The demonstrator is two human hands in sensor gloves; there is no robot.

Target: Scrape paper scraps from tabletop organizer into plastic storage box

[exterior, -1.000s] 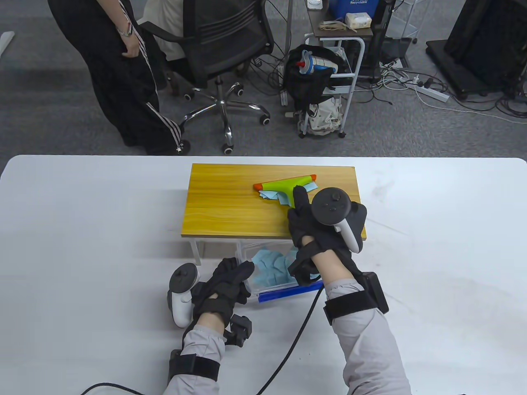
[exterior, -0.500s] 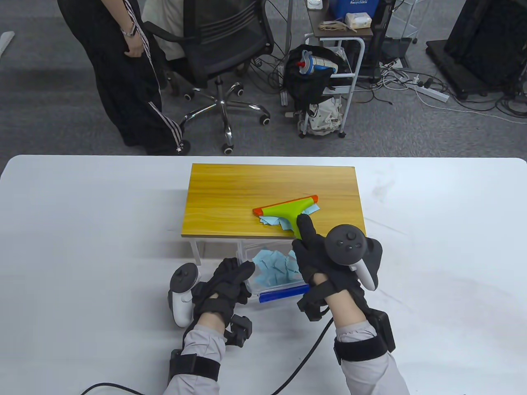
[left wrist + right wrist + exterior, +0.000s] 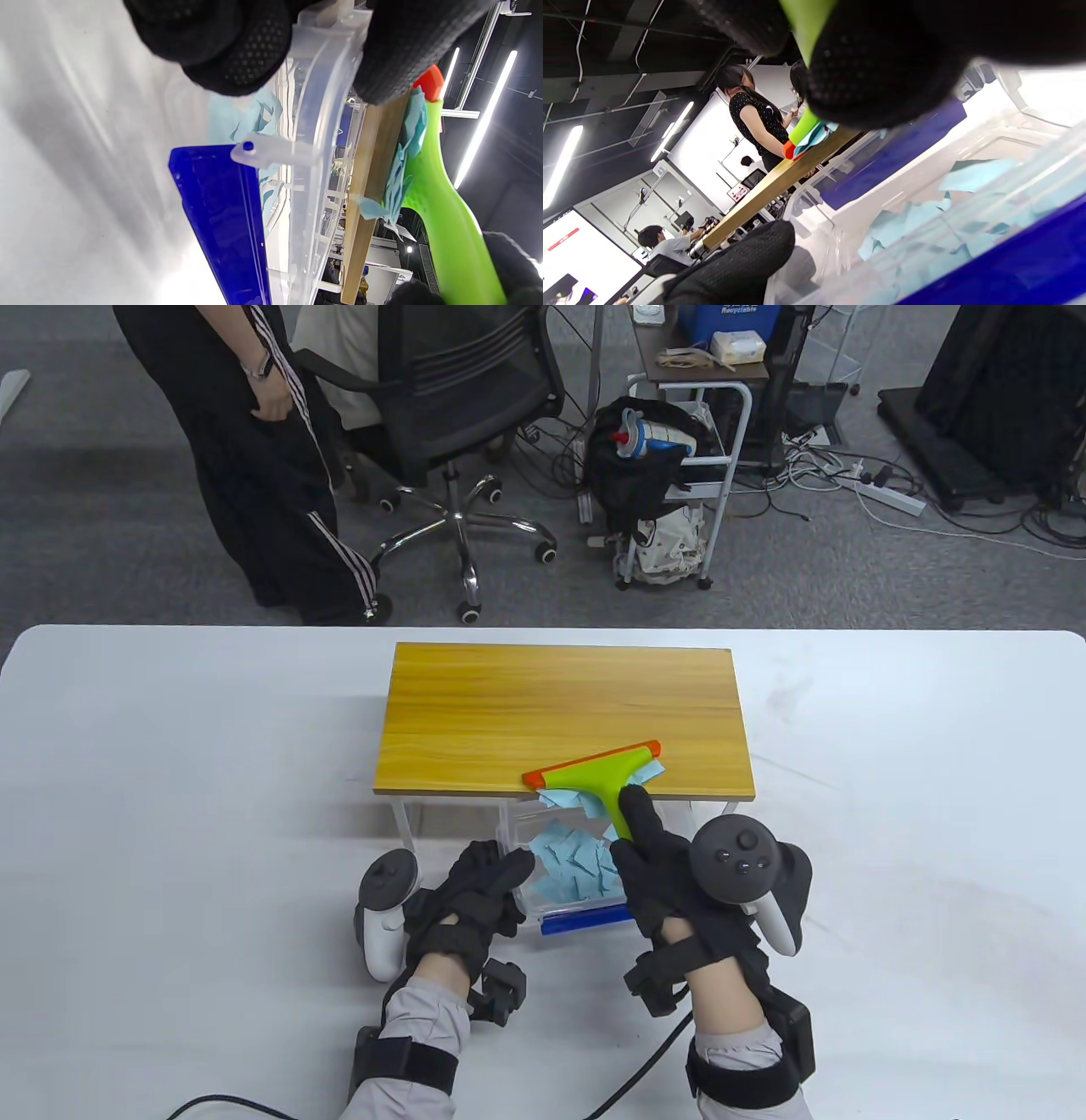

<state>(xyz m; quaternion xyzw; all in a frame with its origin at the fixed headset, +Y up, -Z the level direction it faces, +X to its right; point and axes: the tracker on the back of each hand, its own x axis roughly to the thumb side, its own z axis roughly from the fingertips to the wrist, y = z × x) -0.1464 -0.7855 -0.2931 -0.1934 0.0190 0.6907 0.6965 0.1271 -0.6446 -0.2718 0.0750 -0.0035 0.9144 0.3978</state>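
Note:
The wooden-topped organizer (image 3: 543, 704) stands mid-table. My right hand (image 3: 670, 874) grips the handle of a green scraper with orange blade (image 3: 598, 768), whose blade sits at the organizer's front edge. Blue paper scraps (image 3: 564, 797) hang over that edge under the blade. Below it, the clear plastic storage box (image 3: 522, 891) with blue latches holds more blue scraps (image 3: 573, 865). My left hand (image 3: 479, 895) grips the box's left rim; its fingers (image 3: 237, 46) pinch the rim (image 3: 314, 84) in the left wrist view. The scraper (image 3: 449, 237) shows there too, and the scraps in the box (image 3: 925, 216) in the right wrist view.
The white table (image 3: 170, 814) spreads around the organizer. Beyond its far edge are an office chair (image 3: 458, 407), a standing person (image 3: 254, 458) and a metal cart with bags (image 3: 679, 475). Cables lie on the floor at the right.
My right hand has pulled the scraper toward me across the wooden top, from its far part to the front edge, dragging the scraps with it. More scraps lie in the box. My left hand shifted slightly.

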